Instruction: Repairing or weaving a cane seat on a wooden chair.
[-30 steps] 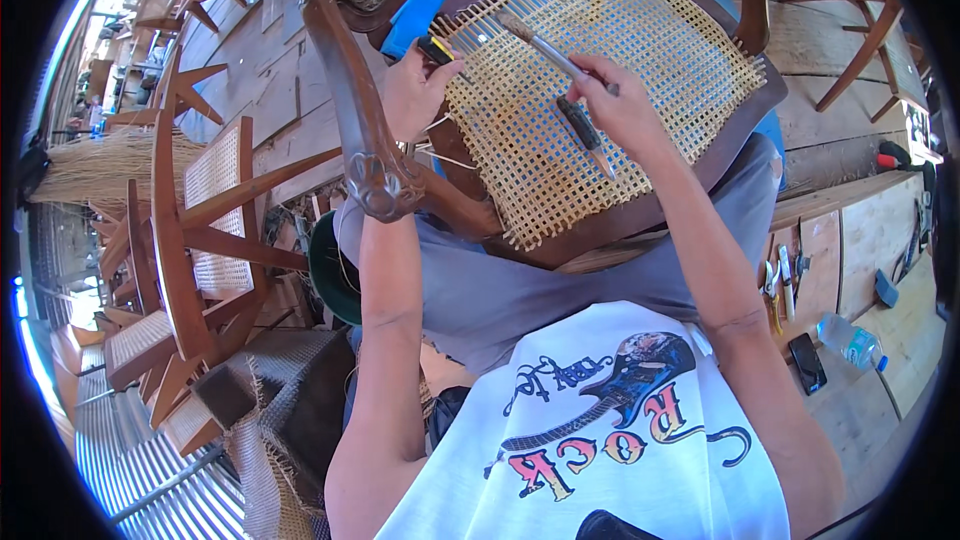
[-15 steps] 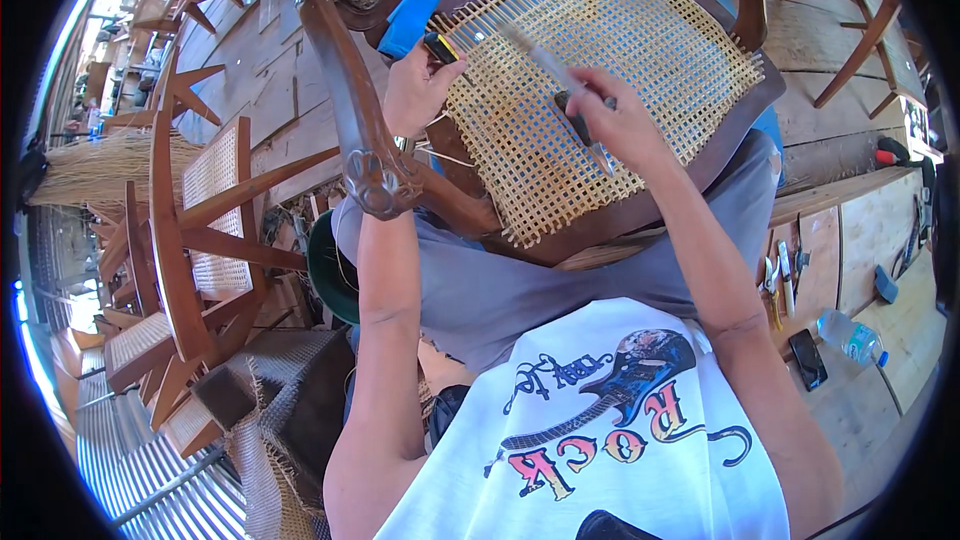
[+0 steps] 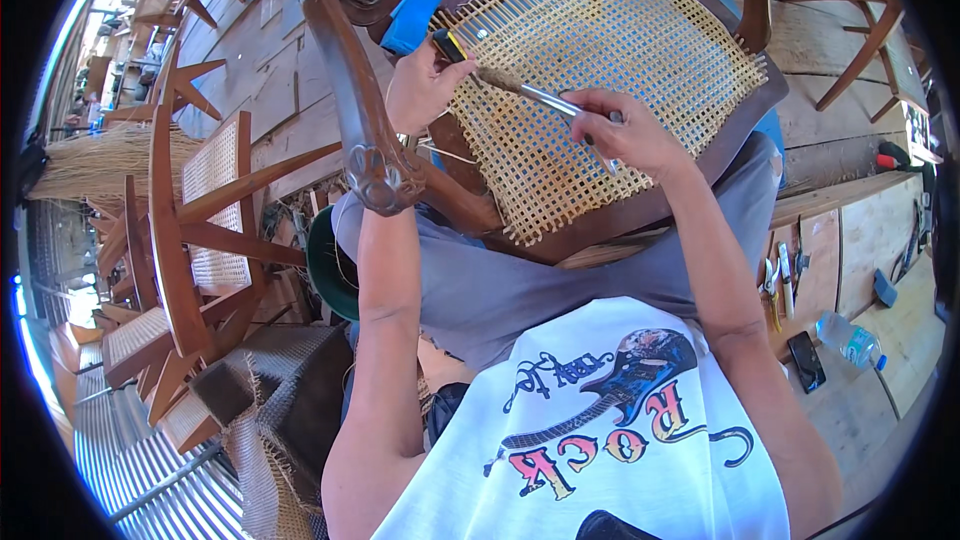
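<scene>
A woven cane panel [image 3: 620, 70] lies over the dark wooden chair seat frame [image 3: 690, 195] in front of me, with loose strand ends at its edges. At the panel's left edge my left hand [image 3: 425, 90] is closed around a black-and-yellow tool handle [image 3: 449, 44]; its working end is hidden. Above the middle of the cane, my right hand [image 3: 625, 135] grips a slim tool with a shiny metal shaft [image 3: 548, 100]. The shaft's brownish far end points at my left fingers. A metal point also shows below the right hand; I cannot tell whether it belongs to the same tool.
A carved chair leg [image 3: 365, 130] stands beside my left forearm, and blue material [image 3: 412, 18] lies near that hand. Wooden chairs [image 3: 170, 220] crowd the left. At right are pliers [image 3: 772, 285], a phone [image 3: 806, 362] and a plastic bottle [image 3: 850, 340] on planks.
The tool in my right hand has swung down and left, its far end now close to my left hand. My left hand has shifted slightly to the right with the black-and-yellow handle.
</scene>
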`<state>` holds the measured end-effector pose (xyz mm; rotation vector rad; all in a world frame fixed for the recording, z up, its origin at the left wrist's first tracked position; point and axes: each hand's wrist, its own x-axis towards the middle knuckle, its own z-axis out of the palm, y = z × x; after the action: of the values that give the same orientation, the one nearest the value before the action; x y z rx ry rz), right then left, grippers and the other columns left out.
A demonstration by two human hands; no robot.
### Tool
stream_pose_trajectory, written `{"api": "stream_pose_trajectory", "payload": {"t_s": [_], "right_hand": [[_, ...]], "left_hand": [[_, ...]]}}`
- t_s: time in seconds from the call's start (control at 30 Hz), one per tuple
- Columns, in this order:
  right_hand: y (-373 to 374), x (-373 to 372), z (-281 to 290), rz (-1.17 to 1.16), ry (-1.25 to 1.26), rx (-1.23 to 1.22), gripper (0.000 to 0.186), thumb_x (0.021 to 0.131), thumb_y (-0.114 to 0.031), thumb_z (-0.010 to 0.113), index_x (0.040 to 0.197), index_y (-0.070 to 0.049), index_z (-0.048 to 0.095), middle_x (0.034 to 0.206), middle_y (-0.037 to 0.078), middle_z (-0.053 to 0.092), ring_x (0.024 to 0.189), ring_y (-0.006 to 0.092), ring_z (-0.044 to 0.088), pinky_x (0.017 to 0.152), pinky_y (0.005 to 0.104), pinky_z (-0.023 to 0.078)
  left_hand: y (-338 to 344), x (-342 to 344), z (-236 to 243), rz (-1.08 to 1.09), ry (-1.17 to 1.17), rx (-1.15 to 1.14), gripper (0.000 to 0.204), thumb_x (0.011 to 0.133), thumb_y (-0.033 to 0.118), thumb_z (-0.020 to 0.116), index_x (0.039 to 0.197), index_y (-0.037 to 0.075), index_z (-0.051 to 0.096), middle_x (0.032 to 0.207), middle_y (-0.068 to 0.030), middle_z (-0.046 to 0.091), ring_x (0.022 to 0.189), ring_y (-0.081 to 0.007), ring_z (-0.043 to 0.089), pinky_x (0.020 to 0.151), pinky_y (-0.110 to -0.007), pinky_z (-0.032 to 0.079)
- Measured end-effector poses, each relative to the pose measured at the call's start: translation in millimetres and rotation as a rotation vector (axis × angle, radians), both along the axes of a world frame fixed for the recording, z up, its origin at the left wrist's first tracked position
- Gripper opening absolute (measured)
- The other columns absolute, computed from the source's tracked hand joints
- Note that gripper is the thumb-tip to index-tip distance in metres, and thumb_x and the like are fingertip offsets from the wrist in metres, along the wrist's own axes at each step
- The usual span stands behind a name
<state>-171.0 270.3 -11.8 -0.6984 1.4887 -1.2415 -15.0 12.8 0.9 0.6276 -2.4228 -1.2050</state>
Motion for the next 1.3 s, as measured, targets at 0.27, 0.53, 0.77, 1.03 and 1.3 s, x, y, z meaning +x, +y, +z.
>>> {"api": "stream_pose_trajectory", "payload": {"t_s": [0.27, 0.53, 0.77, 1.03, 1.3], "right_hand": [[-7.5, -7.3, -18.3, -0.297, -0.147, -0.177, 0.037, 0.099, -0.012, 0.053, 0.133, 0.004, 0.052, 0.082, 0.004, 0.063, 0.051, 0.0026, 0.038, 0.045, 0.0189, 0.028], [-15.2, 0.6, -14.3, -0.333, -0.148, -0.212, 0.038, 0.099, -0.012, 0.053, 0.133, 0.006, 0.051, 0.083, 0.004, 0.063, 0.052, 0.0028, 0.04, 0.045, 0.0188, 0.029], [-18.9, 4.5, -12.3, -0.33, -0.051, -0.178, 0.038, 0.099, -0.013, 0.053, 0.133, 0.004, 0.052, 0.084, 0.004, 0.064, 0.053, 0.0027, 0.041, 0.047, 0.0183, 0.03], [11.9, -9.4, -19.4, -0.257, -0.079, -0.215, 0.038, 0.099, -0.012, 0.052, 0.135, 0.001, 0.053, 0.091, 0.007, 0.066, 0.053, 0.0032, 0.04, 0.048, 0.0186, 0.032], [-3.0, -0.8, -11.7, -0.238, -0.066, -0.208, 0.039, 0.099, -0.011, 0.052, 0.136, 0.004, 0.049, 0.094, 0.007, 0.066, 0.053, 0.0036, 0.039, 0.048, 0.0198, 0.031]], "left_hand": [[-12.6, -0.1, -2.3, 0.116, 0.24, 0.065, 0.019, 0.089, 0.009, 0.071, 0.104, 0.0, 0.064, 0.091, -0.0051, 0.071, 0.084, -0.0098, 0.067, 0.078, -0.026, 0.053], [-13.8, -1.1, -6.8, 0.08, 0.185, 0.092, 0.019, 0.09, 0.011, 0.071, 0.103, 0.001, 0.063, 0.093, -0.0063, 0.072, 0.084, -0.0106, 0.066, 0.079, -0.026, 0.052], [-13.8, -3.5, -8.6, 0.064, 0.115, -0.047, 0.026, 0.087, 0.012, 0.072, 0.107, -0.002, 0.063, 0.09, -0.009, 0.074, 0.083, -0.0151, 0.07, 0.077, -0.027, 0.054], [-10.0, -7.3, -10.9, -0.03, 0.423, 0.152, 0.02, 0.089, 0.002, 0.068, 0.107, 0.0, 0.059, 0.097, -0.0085, 0.071, 0.089, -0.0152, 0.068, 0.082, -0.029, 0.055], [-17.2, 10.5, -23.0, 0.088, 0.314, 0.111, 0.022, 0.089, 0.011, 0.071, 0.106, 0.0, 0.065, 0.093, -0.0047, 0.071, 0.085, -0.0112, 0.066, 0.082, -0.029, 0.053]]}}
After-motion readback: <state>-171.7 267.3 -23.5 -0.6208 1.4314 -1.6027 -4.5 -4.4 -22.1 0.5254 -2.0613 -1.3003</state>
